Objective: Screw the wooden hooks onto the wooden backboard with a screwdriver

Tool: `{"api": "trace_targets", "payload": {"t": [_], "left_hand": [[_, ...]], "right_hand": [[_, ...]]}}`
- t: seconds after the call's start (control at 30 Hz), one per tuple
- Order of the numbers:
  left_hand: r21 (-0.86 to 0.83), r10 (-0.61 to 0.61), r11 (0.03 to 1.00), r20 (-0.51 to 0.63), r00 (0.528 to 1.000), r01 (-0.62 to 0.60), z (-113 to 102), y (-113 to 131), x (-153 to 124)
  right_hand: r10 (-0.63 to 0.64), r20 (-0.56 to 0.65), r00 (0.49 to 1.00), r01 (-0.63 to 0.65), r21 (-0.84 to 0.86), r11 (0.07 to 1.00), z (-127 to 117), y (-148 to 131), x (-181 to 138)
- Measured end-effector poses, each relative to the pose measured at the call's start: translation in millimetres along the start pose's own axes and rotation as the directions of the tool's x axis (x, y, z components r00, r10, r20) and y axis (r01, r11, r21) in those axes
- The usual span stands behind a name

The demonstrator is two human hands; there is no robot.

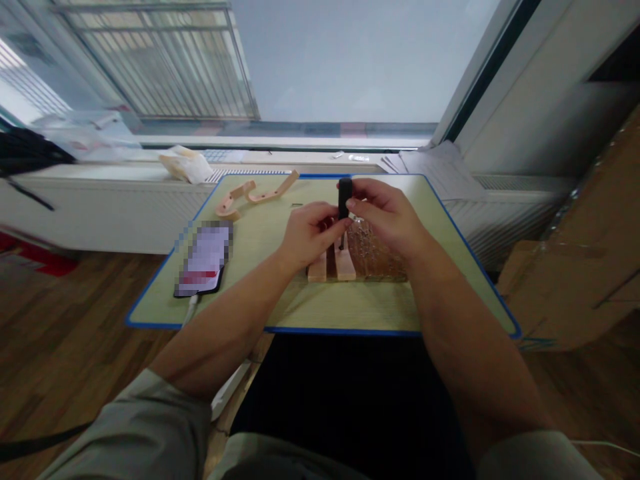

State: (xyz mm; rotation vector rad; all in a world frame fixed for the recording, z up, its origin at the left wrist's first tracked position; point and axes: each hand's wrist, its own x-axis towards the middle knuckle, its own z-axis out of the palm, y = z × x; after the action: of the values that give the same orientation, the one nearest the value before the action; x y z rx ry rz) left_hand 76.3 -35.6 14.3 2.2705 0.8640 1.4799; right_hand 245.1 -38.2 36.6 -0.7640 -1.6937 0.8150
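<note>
Your screwdriver handle (345,190): matt, plastic-looking
Your 2 pale blocks (346,268): smooth, bare-looking wood
Your brown slab (375,259): glossy, crinkled film-like surface
Your curved brackets (289,182): smooth wood
Your tabletop (265,227): smooth, low sheen
Your sleeves (145,427): matt cloth
Box at your right (575,287): matt cardboard
Your floor (100,287): wood-grain boards

Black-handled tool (345,192), grip partly covered by fingers of left hand (311,232) and right hand (387,210), tip too small to make out against wooden pieces (345,268); glossy brown slab (374,252), upper right hidden behind right hand; phone (206,257), screen pixelated, unreadable; white cable (191,309), lost behind left forearm; papers (436,167), markings illegible; cardboard box (575,287), cropped by right edge; red object (43,259), cropped at left, blurred
</note>
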Motion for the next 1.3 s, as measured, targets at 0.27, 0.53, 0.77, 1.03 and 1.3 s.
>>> {"api": "trace_targets", "payload": {"t": [0.27, 0.53, 0.77, 1.03, 1.3], "left_hand": [[-0.112, -0.033, 0.993, 0.092, 0.995, 0.043, -5.6, -1.0, 0.9], [-0.136, -0.136, 0.981, 0.019, 0.991, 0.137, -2.4, 0.4, 1.2], [-0.102, -0.047, 0.993, 0.044, 0.998, 0.052, -3.1, -2.4, 1.8], [-0.098, -0.143, 0.984, 0.062, 0.988, 0.149, -2.7, 2.3, 2.9], [-0.118, -0.061, 0.99, 0.099, 0.993, 0.072, -3.9, 1.7, 1.9]], "right_hand": [[0.014, -0.011, 1.0, -0.014, 0.029, 0.999, 0.3, -3.3, -0.6], [0.073, -0.047, 0.996, -0.072, 0.016, 0.997, 3.0, 1.3, 0.3], [0.097, 0.018, 0.995, -0.099, 0.094, 0.991, 5.0, -4.7, -2.5], [0.099, -0.043, 0.994, -0.095, 0.087, 0.992, 4.6, 5.1, -1.3], [0.114, -0.042, 0.993, -0.108, 0.114, 0.988, 5.4, -4.3, -2.5]]}}
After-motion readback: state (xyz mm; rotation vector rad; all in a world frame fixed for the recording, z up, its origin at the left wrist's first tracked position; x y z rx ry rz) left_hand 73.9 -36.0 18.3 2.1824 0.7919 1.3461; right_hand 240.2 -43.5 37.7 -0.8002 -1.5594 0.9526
